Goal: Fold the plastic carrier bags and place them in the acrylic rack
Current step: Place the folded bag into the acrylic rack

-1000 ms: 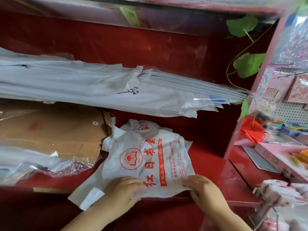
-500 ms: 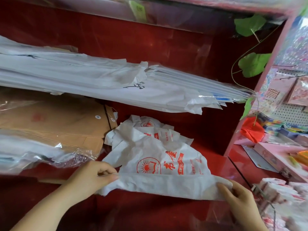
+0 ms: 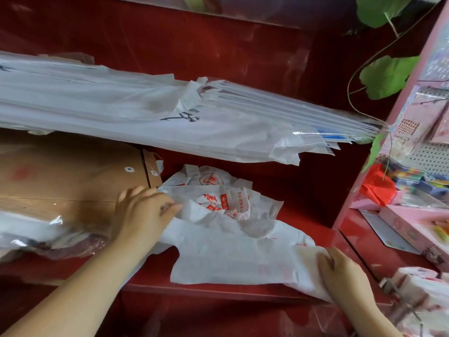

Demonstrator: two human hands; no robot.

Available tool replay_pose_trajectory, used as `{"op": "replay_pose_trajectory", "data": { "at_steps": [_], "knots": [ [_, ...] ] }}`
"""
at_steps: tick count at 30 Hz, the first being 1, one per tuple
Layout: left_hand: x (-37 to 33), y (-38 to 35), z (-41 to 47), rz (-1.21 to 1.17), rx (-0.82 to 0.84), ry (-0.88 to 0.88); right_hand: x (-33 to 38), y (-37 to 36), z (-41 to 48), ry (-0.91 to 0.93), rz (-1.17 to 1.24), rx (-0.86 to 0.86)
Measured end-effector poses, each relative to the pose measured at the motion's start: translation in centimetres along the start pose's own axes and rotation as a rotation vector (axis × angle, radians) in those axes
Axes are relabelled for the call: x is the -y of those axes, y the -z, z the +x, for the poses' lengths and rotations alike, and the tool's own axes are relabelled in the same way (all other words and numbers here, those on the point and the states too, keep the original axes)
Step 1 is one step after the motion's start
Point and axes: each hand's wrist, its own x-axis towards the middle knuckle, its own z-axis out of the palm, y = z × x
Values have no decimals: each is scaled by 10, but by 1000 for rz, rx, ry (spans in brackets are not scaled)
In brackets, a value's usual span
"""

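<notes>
- A second ago the bag (image 3: 230, 259) lies flat with its print up and both hands press its near edge. Now that edge is turned over, so the plain back faces me and hides most of the red print.
- My left hand (image 3: 145, 215) has gone up and to the left, and is just beside the envelopes (image 3: 73, 178). Its fingers are curled and pinch the bag's left edge (a handle, I think, though the crumples make that hard to tell).
- My right hand (image 3: 345, 276) has slid out to the bag's right end. Its fingers are curled round the film there, near the front edge of the desk (image 3: 313, 210).
- The bag lies on the red desk, stretched between my two hands. Its far part overlaps the pile (image 3: 211, 181) of loose printed bags behind it.
- I judge the first lengthwise fold to be under way but not finished: the turned layer is wrinkled and its edges do not line up.
- I would flatten it before folding again, since film this thin slides and springs back.
- I cannot pick out the rack with any certainty, and I see no folded bag stored anywhere.
- The long white sheets (image 3: 121, 117) hang above the pile, apart from the bag.
</notes>
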Motion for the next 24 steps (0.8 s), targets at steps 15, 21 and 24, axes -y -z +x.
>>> {"op": "replay_pose_trajectory", "data": {
  "at_steps": [15,21,24],
  "knots": [
    [-20,1,-49,-261,689,284,-2,-5,1,-47,100,-79],
    [-35,-8,-57,-803,334,384,4,3,-12,-19,293,-98],
    [-40,-7,-55,-994,207,525,4,7,-17,-1,379,-101]
  ]
}}
